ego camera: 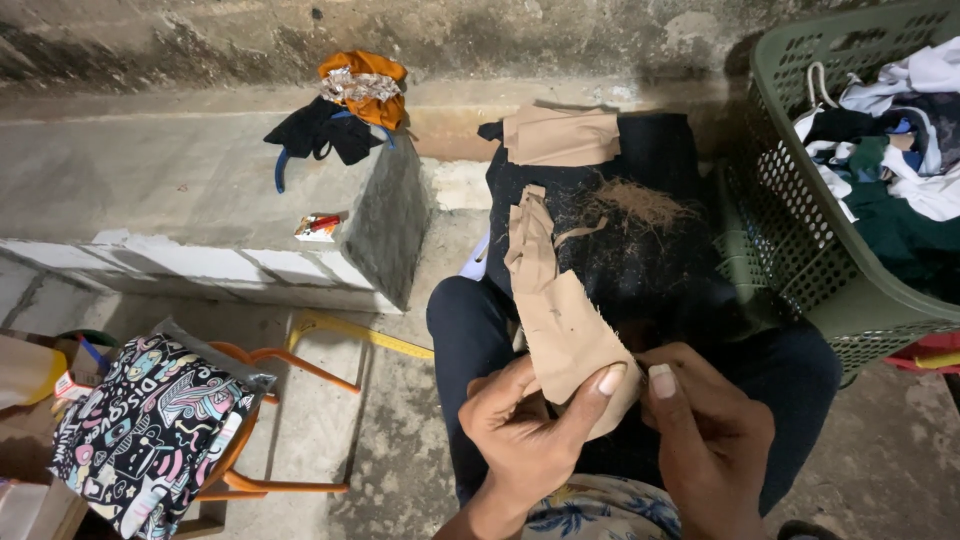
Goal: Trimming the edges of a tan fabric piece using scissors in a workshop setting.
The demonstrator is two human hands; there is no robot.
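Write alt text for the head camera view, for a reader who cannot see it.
Seen from above, a seated person's left hand and right hand pinch the lower end of a tan cloth strip that lies over black fabric on their lap. A green laundry basket of clothes stands at the right, a patterned bag at lower left.

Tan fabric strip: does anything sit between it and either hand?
Nothing visible does. The left hand and right hand both already pinch the lower end of the tan fabric strip, which lies over the black cloth on the person's lap.
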